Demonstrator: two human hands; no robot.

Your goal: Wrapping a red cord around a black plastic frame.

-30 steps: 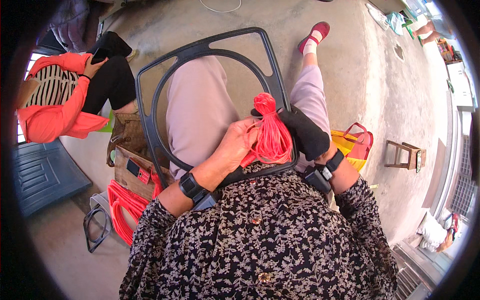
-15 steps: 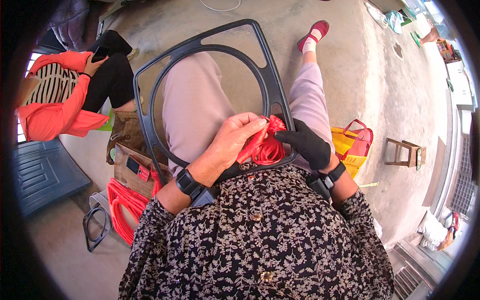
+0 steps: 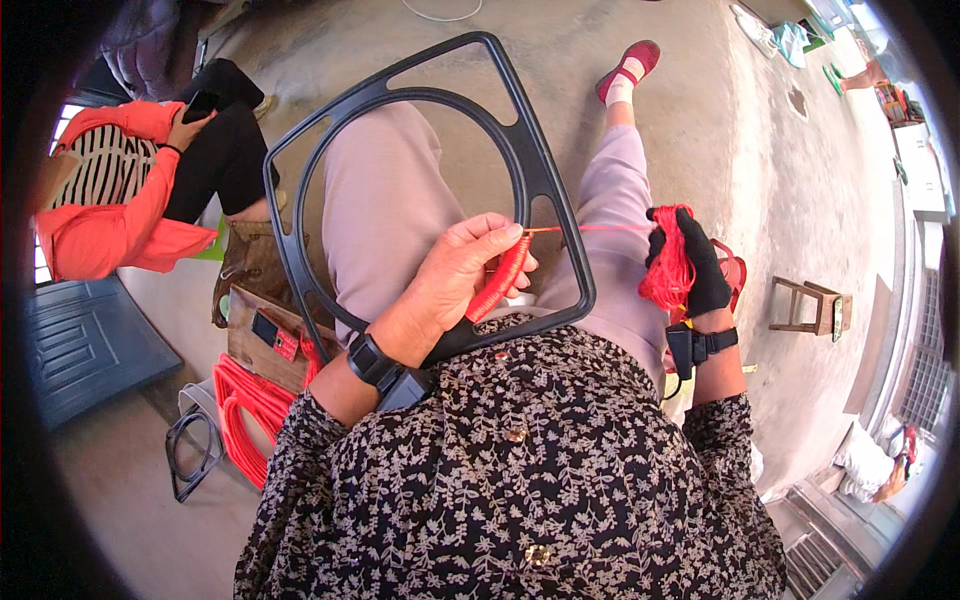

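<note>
A black plastic frame [image 3: 545,170] with a round inner ring lies across my lap. My left hand [image 3: 455,275] grips its near edge, where red cord [image 3: 497,280] is wound tightly around the rim. A thin red strand runs from there to the right. My right hand [image 3: 700,262], in a black glove, is out beside my right knee and holds a bundle of the red cord [image 3: 668,262], pulling the strand taut. Both wrists wear black bands.
A person in an orange jacket [image 3: 120,200] sits at the left holding a phone. Red-wrapped frames [image 3: 240,410] and another black frame [image 3: 190,455] lie on the floor at my left. A small wooden stool [image 3: 805,305] stands on the concrete at the right.
My right hand has swung out to the right with the red cord bundle, drawing a strand taut. The left hand has stayed on the frame's wrapped edge; the frame has shifted a little.
</note>
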